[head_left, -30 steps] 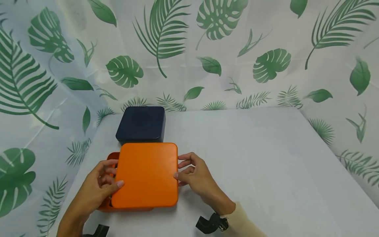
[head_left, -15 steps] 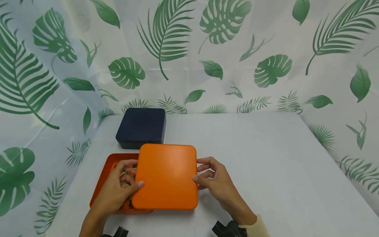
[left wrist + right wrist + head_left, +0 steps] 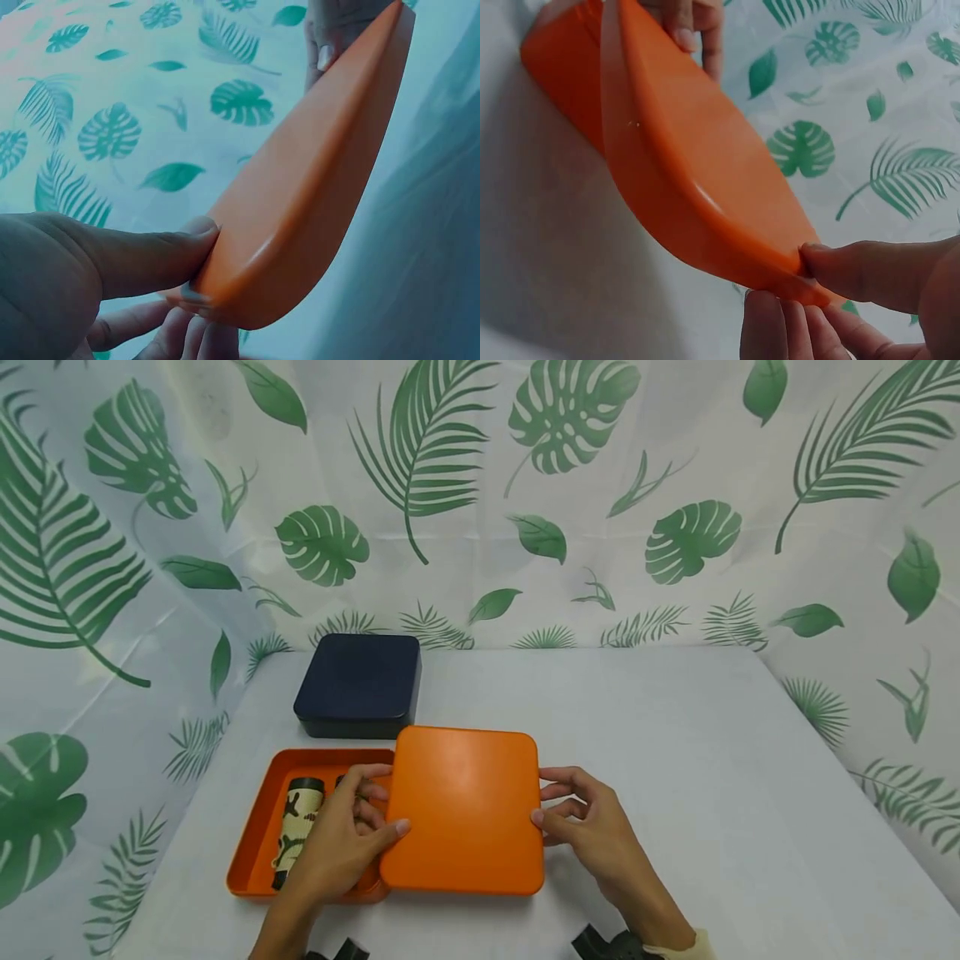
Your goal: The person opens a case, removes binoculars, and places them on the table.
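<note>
Both hands hold an orange lid [image 3: 467, 814] by opposite sides, raised above the table. The left hand [image 3: 341, 843] pinches its left edge, thumb on top and fingers beneath, as the left wrist view shows. At the right edge, the right hand [image 3: 596, 827] grips it the same way. Left of the lid sits an orange box [image 3: 255, 818], its right part hidden by the lid and left hand. Inside it lies a cream tube with dark patches and black ends [image 3: 297, 818]. Something dark beside the tube is mostly covered by the left hand.
A closed dark blue box [image 3: 360, 681] stands behind the orange one, near the back left. The white tabletop [image 3: 675, 760] stretches to the right. A leaf-patterned curtain [image 3: 480, 535] encloses the back and sides.
The lid has moved right in both hands, off most of the orange box. The box's left side and the patterned tube have come into view. The dark blue box has stayed put.
</note>
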### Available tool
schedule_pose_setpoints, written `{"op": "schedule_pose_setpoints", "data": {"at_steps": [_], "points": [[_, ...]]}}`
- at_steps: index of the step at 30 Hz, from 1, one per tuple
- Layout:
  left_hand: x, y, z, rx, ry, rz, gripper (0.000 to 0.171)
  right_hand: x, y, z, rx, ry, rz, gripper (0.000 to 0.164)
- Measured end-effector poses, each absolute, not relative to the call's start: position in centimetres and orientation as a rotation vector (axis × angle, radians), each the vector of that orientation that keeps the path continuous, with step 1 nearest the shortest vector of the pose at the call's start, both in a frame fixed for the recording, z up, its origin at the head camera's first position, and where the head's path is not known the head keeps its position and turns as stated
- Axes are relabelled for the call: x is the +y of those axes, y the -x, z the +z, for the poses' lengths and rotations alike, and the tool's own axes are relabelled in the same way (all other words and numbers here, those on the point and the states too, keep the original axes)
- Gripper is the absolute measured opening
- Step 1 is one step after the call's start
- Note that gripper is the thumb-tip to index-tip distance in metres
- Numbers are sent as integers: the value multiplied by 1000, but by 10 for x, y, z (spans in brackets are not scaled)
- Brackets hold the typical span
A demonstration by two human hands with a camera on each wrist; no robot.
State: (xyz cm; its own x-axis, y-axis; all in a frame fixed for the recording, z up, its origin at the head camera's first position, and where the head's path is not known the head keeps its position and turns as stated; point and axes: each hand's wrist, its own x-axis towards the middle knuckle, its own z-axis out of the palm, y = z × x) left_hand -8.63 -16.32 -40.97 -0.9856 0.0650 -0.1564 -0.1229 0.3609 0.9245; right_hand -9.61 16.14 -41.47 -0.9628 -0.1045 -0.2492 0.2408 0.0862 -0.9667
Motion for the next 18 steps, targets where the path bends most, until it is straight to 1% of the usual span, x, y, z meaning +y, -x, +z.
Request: {"op": "schedule_pose_setpoints", "data": {"at_steps": [10,18], "points": [[-124,86,-412,2620,29,1524,71,190,89,-417,2202,-205,-1885,59],[-103,85,-420,2729,-60,1450,69,204,86,-417,2289,-256,-1818,59]]}}
